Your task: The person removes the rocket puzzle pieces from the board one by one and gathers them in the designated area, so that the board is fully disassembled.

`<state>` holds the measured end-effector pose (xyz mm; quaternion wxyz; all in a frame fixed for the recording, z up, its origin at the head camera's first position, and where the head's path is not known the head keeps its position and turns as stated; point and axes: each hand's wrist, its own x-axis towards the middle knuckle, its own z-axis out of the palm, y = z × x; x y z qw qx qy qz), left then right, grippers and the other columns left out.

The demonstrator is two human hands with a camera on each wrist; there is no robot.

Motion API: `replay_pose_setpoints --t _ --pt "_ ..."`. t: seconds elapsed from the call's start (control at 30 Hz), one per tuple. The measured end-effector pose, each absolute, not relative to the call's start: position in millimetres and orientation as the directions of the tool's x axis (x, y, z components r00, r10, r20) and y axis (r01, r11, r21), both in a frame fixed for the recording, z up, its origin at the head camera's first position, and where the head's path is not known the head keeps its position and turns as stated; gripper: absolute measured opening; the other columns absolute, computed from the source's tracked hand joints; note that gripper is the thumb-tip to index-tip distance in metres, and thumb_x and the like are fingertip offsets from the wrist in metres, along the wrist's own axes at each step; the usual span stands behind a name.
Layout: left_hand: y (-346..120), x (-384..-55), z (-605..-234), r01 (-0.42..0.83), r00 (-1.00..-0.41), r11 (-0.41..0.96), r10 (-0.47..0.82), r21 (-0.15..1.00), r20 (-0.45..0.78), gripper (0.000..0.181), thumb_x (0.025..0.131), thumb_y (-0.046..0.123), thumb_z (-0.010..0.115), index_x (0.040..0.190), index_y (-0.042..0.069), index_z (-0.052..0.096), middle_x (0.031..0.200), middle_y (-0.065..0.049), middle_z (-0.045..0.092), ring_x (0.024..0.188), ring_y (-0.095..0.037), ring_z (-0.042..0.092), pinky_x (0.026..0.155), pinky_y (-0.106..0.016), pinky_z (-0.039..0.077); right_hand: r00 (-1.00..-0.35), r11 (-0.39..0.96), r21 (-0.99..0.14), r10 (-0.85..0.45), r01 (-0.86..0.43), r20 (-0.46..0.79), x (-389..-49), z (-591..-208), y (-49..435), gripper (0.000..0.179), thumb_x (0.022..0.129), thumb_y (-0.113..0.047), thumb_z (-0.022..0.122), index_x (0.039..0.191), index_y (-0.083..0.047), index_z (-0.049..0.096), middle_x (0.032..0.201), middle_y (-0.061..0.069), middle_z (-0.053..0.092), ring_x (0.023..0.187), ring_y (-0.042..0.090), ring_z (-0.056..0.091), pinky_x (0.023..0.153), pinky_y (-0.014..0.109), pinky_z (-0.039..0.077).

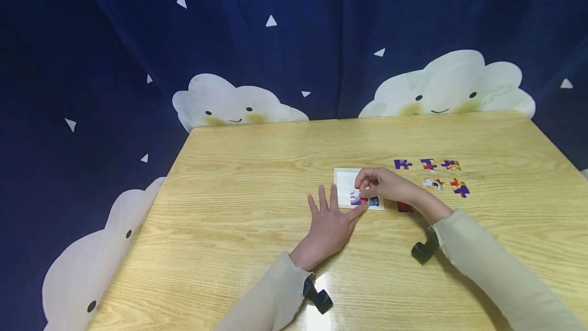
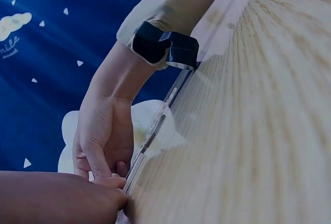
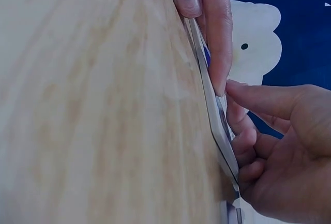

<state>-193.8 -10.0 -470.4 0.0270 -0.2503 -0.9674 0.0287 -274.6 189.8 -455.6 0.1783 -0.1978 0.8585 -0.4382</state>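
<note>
A white puzzle tray [image 1: 345, 176] lies on the table, with joined purple, red and blue puzzle pieces [image 1: 374, 202] along its near side. My left hand [image 1: 329, 226] is spread flat, palm down, at the tray's near left corner. Its thumb reaches across the near rim and touches the pieces there. Over the tray, my right hand [image 1: 390, 185] pinches a puzzle piece [image 1: 357, 193] between thumb and fingers, against the joined ones; the fingers hide much of it. In the right wrist view, the right hand [image 3: 295, 151] meets the left hand's fingers at the tray's edge.
Right of the tray lie several loose puzzle pieces [image 1: 429, 164] in rows. A dark red piece [image 1: 405, 207] is partly covered by the right wrist. The wooden table [image 1: 239, 183] ends at a dark blue curtain [image 1: 317, 40] with white clouds.
</note>
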Motion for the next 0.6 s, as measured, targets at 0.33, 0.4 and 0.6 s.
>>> replay_pose_setpoints --t 0.33,0.4,0.6 --pt "-10.2 -194.5 -469.2 0.491 -0.869 0.868 0.494 -0.078 0.025 0.042 0.104 0.046 0.036 0.144 0.058 0.031 0.154 -0.027 0.035 0.140 -0.053 0.033 0.105 -0.069 0.035 -0.863 0.508 -0.852 -0.479 -0.126 -0.158 -277.0 -452.2 191.2 0.013 0.092 -0.005 0.063 0.105 -0.004 0.062 0.091 0.010 0.066 0.085 0.017 0.064 0.079 0.027 0.050" --pt "-10.2 -194.4 -468.9 0.490 -0.870 0.868 0.493 -0.072 0.025 0.042 0.104 0.046 0.036 0.144 0.058 0.031 0.154 -0.027 0.035 0.140 -0.053 0.033 0.105 -0.069 0.035 -0.861 0.506 -0.854 -0.482 -0.125 -0.160 -277.5 -451.7 191.3 0.012 0.093 -0.005 0.062 0.105 -0.003 0.062 0.091 0.010 0.067 0.085 0.018 0.064 0.080 0.027 0.050" --pt "-10.0 -194.8 -469.8 0.494 -0.868 0.867 0.496 -0.065 0.027 0.042 0.104 0.046 0.036 0.144 0.057 0.032 0.154 -0.028 0.034 0.140 -0.054 0.033 0.105 -0.070 0.034 -0.872 0.487 -0.869 -0.460 -0.086 -0.171 -278.2 -452.6 193.6 0.016 0.093 -0.009 0.064 0.108 -0.002 0.062 0.093 0.012 0.067 0.086 0.017 0.064 0.083 0.027 0.049"
